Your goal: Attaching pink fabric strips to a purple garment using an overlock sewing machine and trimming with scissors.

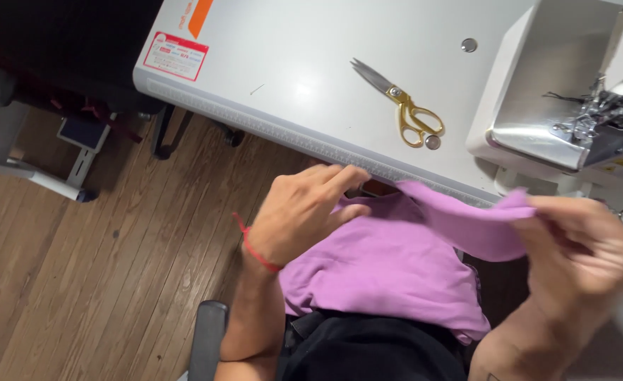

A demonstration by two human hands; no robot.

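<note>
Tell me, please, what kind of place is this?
Probably a sewing workshop. A white sewing machine stands on a white worktable, gold-handled scissors lie beside it, and the left hand and right hand hold purple fabric.

A soft purple fabric (389, 261) lies rumpled on the lap, one edge lifted.

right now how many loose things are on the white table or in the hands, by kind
scissors: 1, gold handles, on the table
purple cloth: 1, left hand on it, right hand pinching its edge
small round metal pieces: 2, one by the sewing machine, one at the scissors' handles
total: 4
</note>
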